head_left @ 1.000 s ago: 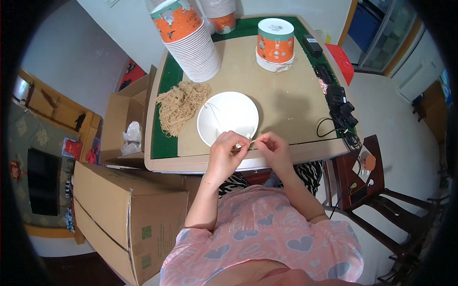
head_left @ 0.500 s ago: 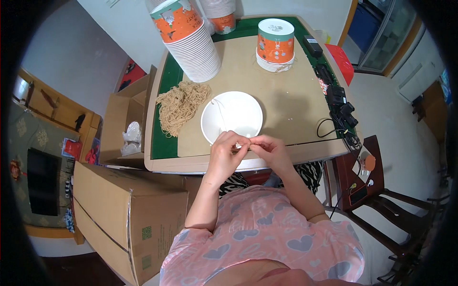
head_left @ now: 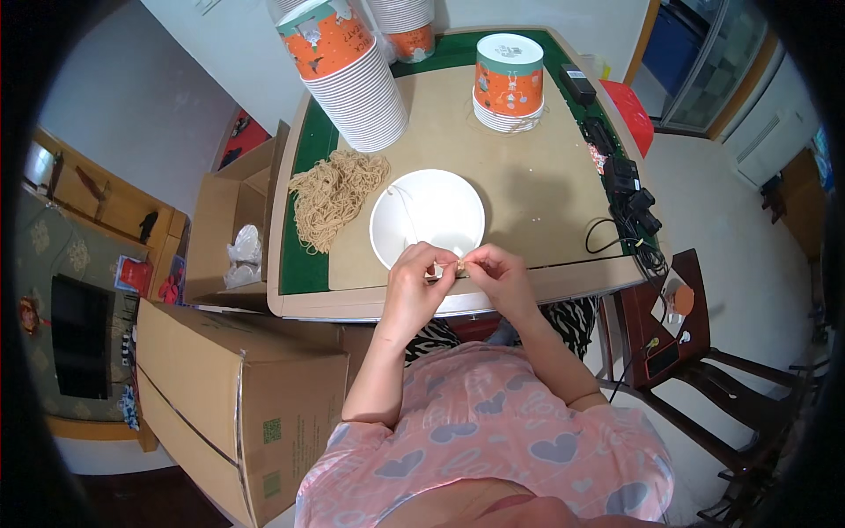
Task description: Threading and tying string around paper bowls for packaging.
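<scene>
A white paper bucket (head_left: 453, 201) stands mouth up near the table's front edge. From the left side of its mouth, a thin light cord (head_left: 406, 205) runs down inside it. At the near rim my left hand (head_left: 414, 283) is closed, thumb and forefinger pinching the cord's end. Close beside it, my right hand (head_left: 502, 280) pinches the same small bit of cord, the fingertips almost meeting. Whether a knot sits between them is too small to tell. A loose heap of tan cord (head_left: 334, 198) lies left of the bucket.
A tall stack of nested paper buckets (head_left: 361, 101) leans at the back left. An upturned orange-and-green bucket stack (head_left: 509, 84) stands at the back right. Black adapters and cables (head_left: 623, 185) line the right edge. Cardboard boxes (head_left: 290, 414) stand left; a dark wooden chair (head_left: 673, 317) is right.
My fingertips have shifted slightly at the near rim, and a bit of cord now shows between them. The bucket and everything else stay in place.
</scene>
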